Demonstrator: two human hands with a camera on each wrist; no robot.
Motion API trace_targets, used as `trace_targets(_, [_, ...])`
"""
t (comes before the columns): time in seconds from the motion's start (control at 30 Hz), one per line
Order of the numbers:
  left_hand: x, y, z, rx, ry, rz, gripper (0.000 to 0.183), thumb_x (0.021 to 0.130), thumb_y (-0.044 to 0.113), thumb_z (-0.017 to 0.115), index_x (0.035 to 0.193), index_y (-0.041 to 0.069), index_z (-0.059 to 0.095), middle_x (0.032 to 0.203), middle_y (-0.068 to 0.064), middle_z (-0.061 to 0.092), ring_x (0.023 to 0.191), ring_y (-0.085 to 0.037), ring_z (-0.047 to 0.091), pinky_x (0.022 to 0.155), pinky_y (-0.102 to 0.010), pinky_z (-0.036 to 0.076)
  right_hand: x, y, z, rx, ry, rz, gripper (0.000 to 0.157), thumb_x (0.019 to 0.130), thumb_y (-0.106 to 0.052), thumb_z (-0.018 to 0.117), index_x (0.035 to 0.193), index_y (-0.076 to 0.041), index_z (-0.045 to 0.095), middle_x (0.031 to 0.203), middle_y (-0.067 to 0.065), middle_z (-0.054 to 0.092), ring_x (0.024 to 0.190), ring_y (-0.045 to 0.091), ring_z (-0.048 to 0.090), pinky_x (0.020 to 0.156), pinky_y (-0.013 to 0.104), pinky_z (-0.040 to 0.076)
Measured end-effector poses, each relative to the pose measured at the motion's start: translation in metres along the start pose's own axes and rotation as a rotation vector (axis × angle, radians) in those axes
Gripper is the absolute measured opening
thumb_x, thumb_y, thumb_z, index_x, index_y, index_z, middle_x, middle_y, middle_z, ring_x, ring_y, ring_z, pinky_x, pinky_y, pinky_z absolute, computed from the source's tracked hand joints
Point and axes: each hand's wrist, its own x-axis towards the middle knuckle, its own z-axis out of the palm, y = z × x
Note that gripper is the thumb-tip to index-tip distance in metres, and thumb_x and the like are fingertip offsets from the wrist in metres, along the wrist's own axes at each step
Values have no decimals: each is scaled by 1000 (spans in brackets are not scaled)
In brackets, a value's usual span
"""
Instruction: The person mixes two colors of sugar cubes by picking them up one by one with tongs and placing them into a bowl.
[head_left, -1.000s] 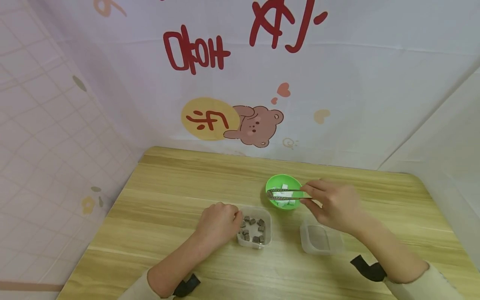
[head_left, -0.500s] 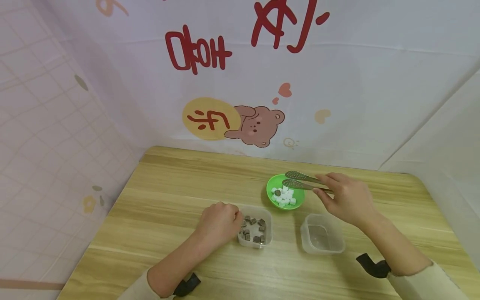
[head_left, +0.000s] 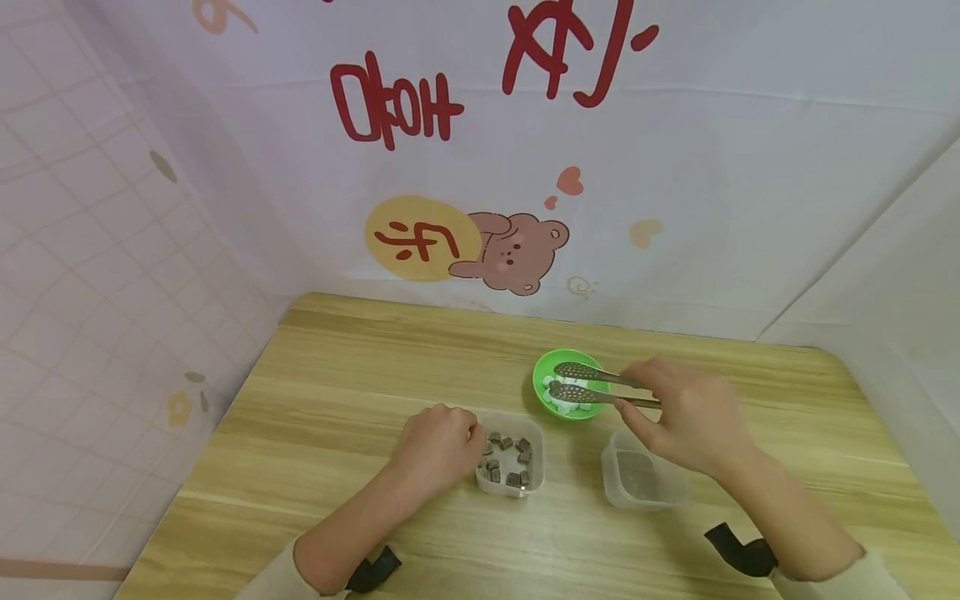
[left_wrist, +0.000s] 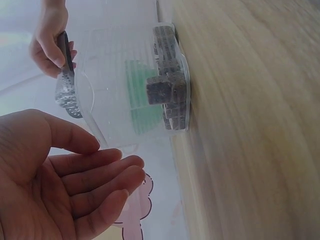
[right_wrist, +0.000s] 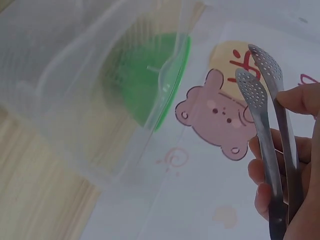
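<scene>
My right hand holds metal tongs, their perforated tips apart. In the head view the tips hang over a green bowl of small white cubes, hiding part of them. A dark brown cube shows by the nearer tip; whether they touch, I cannot tell. My left hand stays by the left side of a clear plastic box with several dark brown cubes in it. Its fingers are loosely bent, thumb and fingertips close to the rim; contact is unclear.
A second clear plastic box stands below my right hand, on the right. Everything rests on a wood-grain table. Behind it hangs a white printed backdrop, and a tiled-pattern sheet is at the left.
The tongs' tips, close together over the bowl earlier, spread and rose to the right, showing a brown cube on the white ones. Now they are back lower over the bowl. The left hand stays put.
</scene>
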Motion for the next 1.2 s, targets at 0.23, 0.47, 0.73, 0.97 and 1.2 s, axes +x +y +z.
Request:
trace_targets(0.23, [0, 0, -1, -16, -15, -5, 47, 97, 14, 60, 55, 22, 40, 48, 15, 26, 43, -2, 25, 41, -24, 27, 1, -21, 4, 35, 5, -64, 31, 76, -29, 76, 98, -8, 76, 91, 0, 74, 69, 15, 70, 50, 28, 49])
trace_targets(0.47, [-1, 0, -1, -24, -20, 0, 47, 98, 13, 60, 56, 22, 41, 47, 15, 27, 43, -1, 25, 41, -24, 27, 4, -36, 12, 19, -38, -125, 29, 74, -30, 78, 94, -9, 76, 89, -1, 74, 76, 17, 72, 57, 34, 56])
trace_targets(0.73, [0, 0, 0, -13, -23, -3, 48, 98, 12, 60, 56, 21, 38, 48, 13, 26, 44, -3, 25, 42, -24, 27, 10, -48, 23, -12, -115, -239, 19, 75, -27, 79, 82, -15, 68, 73, -11, 56, 60, 5, 47, 47, 19, 35])
trace_targets(0.97, [0, -1, 0, -8, -10, 18, 50, 98, 12, 60, 55, 22, 36, 48, 14, 24, 44, -2, 21, 41, -23, 25, 20, -63, 28, -107, -253, -334, 29, 74, -24, 82, 72, -16, 55, 68, -8, 49, 58, 11, 42, 49, 24, 35])
trace_targets(1.2, [0, -1, 1, 6, 1, 39, 51, 98, 11, 60, 55, 22, 35, 48, 15, 23, 44, -2, 20, 41, -23, 24, 29, -77, 34, -188, -289, -427, 27, 70, -12, 71, 63, -15, 45, 65, -4, 45, 54, 14, 39, 48, 25, 33])
